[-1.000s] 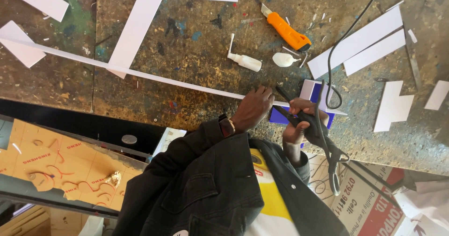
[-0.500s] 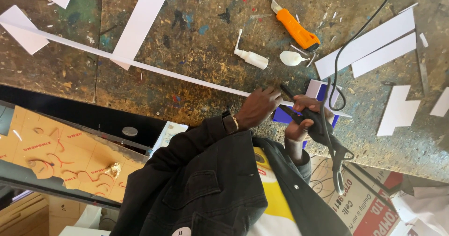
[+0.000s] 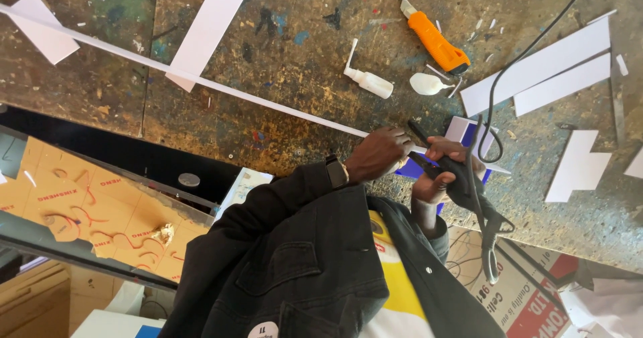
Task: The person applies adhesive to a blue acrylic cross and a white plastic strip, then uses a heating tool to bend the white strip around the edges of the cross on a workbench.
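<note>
My left hand, with a watch on its wrist, pinches the near end of a long thin white strip that runs diagonally across the stained worktable. My right hand grips a black glue gun whose tip points at the strip end, right beside my left fingers. A black cable loops from the gun across the table. A blue and white card piece lies under both hands.
An orange utility knife, a small white nozzle bottle and a white blob lie beyond the hands. White strips, a wide strip and a T-shaped cutout are scattered around. Brown cardboard sits below the table edge.
The view has drifted slightly. Both hands stay together at the strip end, with the glue gun still held at it.
</note>
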